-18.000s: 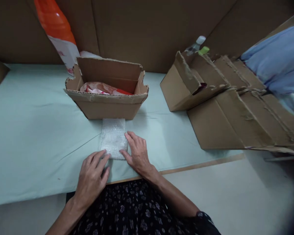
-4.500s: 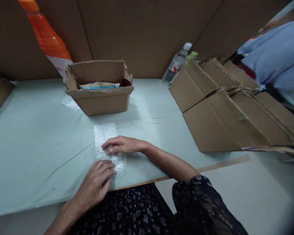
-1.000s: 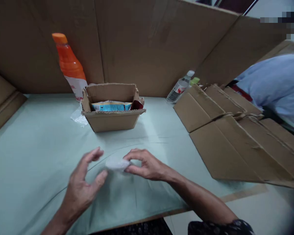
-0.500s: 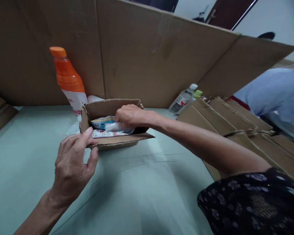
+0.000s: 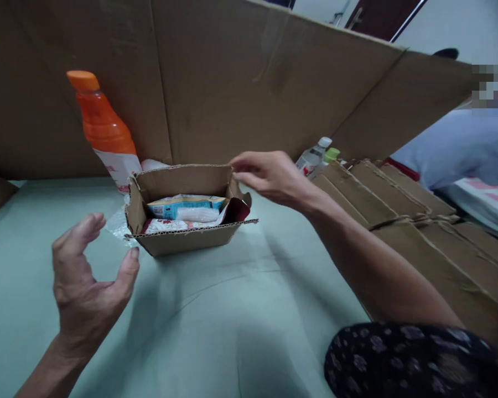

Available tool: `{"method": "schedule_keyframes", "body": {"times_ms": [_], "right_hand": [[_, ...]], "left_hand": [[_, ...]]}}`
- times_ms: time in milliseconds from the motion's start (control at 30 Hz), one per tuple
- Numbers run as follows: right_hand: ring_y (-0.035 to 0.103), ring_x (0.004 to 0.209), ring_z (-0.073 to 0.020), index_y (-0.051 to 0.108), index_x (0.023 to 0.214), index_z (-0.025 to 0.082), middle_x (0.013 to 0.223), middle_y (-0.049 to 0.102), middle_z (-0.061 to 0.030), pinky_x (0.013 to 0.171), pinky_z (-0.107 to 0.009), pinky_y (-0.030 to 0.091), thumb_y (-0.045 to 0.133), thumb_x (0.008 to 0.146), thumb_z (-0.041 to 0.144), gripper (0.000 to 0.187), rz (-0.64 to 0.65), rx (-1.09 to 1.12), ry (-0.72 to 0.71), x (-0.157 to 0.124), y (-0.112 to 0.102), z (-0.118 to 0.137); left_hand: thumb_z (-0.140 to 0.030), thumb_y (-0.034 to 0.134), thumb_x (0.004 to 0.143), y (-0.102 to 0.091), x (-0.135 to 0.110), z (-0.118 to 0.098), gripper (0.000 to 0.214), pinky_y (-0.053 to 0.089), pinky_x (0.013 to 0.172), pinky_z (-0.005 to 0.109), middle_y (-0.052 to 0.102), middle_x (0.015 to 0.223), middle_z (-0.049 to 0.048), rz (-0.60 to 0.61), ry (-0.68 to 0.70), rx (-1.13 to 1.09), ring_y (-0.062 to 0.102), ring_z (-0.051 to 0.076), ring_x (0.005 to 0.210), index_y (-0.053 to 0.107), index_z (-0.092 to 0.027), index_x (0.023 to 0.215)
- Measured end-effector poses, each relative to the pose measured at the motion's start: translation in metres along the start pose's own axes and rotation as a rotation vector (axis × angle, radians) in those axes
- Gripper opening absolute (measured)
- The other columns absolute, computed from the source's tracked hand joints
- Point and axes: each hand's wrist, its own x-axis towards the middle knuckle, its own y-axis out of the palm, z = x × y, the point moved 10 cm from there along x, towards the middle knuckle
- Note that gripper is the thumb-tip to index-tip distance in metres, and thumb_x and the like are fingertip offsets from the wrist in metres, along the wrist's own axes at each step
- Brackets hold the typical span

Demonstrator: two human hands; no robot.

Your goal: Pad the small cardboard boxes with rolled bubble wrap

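A small open cardboard box (image 5: 186,243) rests on the pale green cloth. Inside lie a blue-and-yellow packet (image 5: 161,208), a clear wrapped roll-like item (image 5: 198,214) and a white-and-red packet (image 5: 166,225). Something dark red (image 5: 237,212) shows at the right end of the box. My right hand (image 5: 269,176) pinches the box's far right corner, thumb against its right side. Left of the box, my left hand (image 5: 92,276) is open, thumb and fingers spread in a C shape, its thumb tip close to the near left corner.
An orange bottle (image 5: 108,130) stands behind the box at left, with bubble wrap (image 5: 118,224) beside it. A clear bottle (image 5: 313,156) and flattened-looking cardboard boxes (image 5: 423,254) are at right. A tall cardboard panel (image 5: 232,83) runs along the back. Another person's light-blue sleeve (image 5: 460,143) shows beyond.
My right hand has come out of the box and moved to its far right corner. My left hand has let go of the near left edge and drawn back leftward, opening.
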Motion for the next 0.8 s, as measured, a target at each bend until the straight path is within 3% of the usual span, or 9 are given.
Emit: {"method": "schedule_keyframes", "body": {"times_ms": [33,100,167,267,367,467,533,667,800], "right_hand": [[0.068,0.086,-0.0186,0.074,0.105,0.019,0.097,0.076,-0.0041,0.081,-0.034,0.052,0.058,0.093,0.026,0.021,-0.136,0.059,0.060,-0.022,-0.018,-0.019],[0.068,0.085,-0.0193,0.074,0.101,0.019,0.096,0.076,-0.0056,0.080,-0.036,0.054,0.059,0.093,0.032,0.022,-0.280,0.150,0.177,-0.068,-0.023,-0.055],[0.070,0.089,-0.0215,0.072,0.113,0.019,0.106,0.076,-0.0085,0.079,-0.038,0.056,0.065,0.088,0.036,0.030,-0.224,0.257,0.262,-0.101,0.012,-0.075],[0.068,0.107,-0.0262,0.057,0.141,0.022,0.136,0.066,-0.0147,0.081,-0.041,0.058,0.071,0.083,0.039,0.063,-0.080,0.426,0.263,-0.115,0.086,-0.066],[0.067,0.106,-0.0261,0.054,0.142,0.018,0.134,0.065,-0.0164,0.081,-0.040,0.059,0.068,0.085,0.041,0.063,-0.047,0.535,0.246,-0.100,0.125,-0.049],[0.067,0.097,-0.0242,0.063,0.123,0.014,0.117,0.071,-0.0141,0.079,-0.037,0.058,0.064,0.086,0.041,0.046,-0.086,0.582,0.303,-0.102,0.121,-0.057],[0.067,0.090,-0.0236,0.067,0.108,0.015,0.106,0.072,-0.0119,0.077,-0.037,0.057,0.064,0.087,0.044,0.036,-0.105,0.578,0.354,-0.123,0.108,-0.068],[0.066,0.086,-0.0245,0.067,0.090,0.017,0.095,0.071,-0.0103,0.074,-0.036,0.056,0.066,0.088,0.053,0.036,-0.182,0.525,0.422,-0.181,0.082,-0.063],[0.064,0.105,-0.0247,0.067,0.108,0.019,0.124,0.069,-0.0121,0.084,-0.036,0.056,0.063,0.094,0.047,0.032,-0.113,0.595,0.200,-0.174,0.092,0.008]], "left_hand": [[-0.031,0.075,0.085,0.002,-0.004,0.014,0.080,0.047,0.113,0.057,0.053,0.148,0.0130,0.024,-0.070,-0.037,0.056,0.035,0.132,0.039,-0.029,0.157],[-0.039,0.076,0.084,0.015,-0.014,0.044,0.080,0.048,0.114,0.056,0.052,0.150,0.0133,0.106,-0.221,-0.115,0.057,0.035,0.132,0.041,-0.029,0.155],[-0.044,0.077,0.082,0.035,-0.025,0.067,0.084,0.047,0.115,0.055,0.048,0.155,0.0127,0.192,-0.347,-0.230,0.054,0.035,0.137,0.039,-0.030,0.156],[-0.045,0.077,0.080,0.067,-0.032,0.080,0.082,0.047,0.116,0.049,0.048,0.155,0.0116,0.278,-0.466,-0.440,0.051,0.032,0.140,0.042,-0.028,0.152],[-0.044,0.077,0.077,0.091,-0.029,0.076,0.074,0.052,0.109,0.045,0.059,0.140,0.0138,0.300,-0.570,-0.518,0.058,0.030,0.131,0.050,-0.021,0.142],[-0.043,0.077,0.074,0.103,-0.028,0.052,0.076,0.053,0.107,0.046,0.061,0.136,0.0154,0.290,-0.586,-0.540,0.061,0.030,0.126,0.051,-0.017,0.140],[-0.041,0.075,0.075,0.109,-0.036,0.027,0.079,0.052,0.109,0.046,0.056,0.145,0.0160,0.324,-0.539,-0.596,0.059,0.030,0.129,0.046,-0.019,0.145],[-0.039,0.075,0.080,0.096,-0.077,-0.001,0.079,0.046,0.115,0.047,0.050,0.154,0.0142,0.418,-0.528,-0.605,0.054,0.030,0.138,0.042,-0.024,0.151],[-0.043,0.080,0.077,0.030,-0.111,0.025,0.074,0.044,0.117,0.050,0.060,0.142,0.0144,0.259,-0.700,-0.502,0.062,0.030,0.129,0.051,-0.022,0.142]]}}
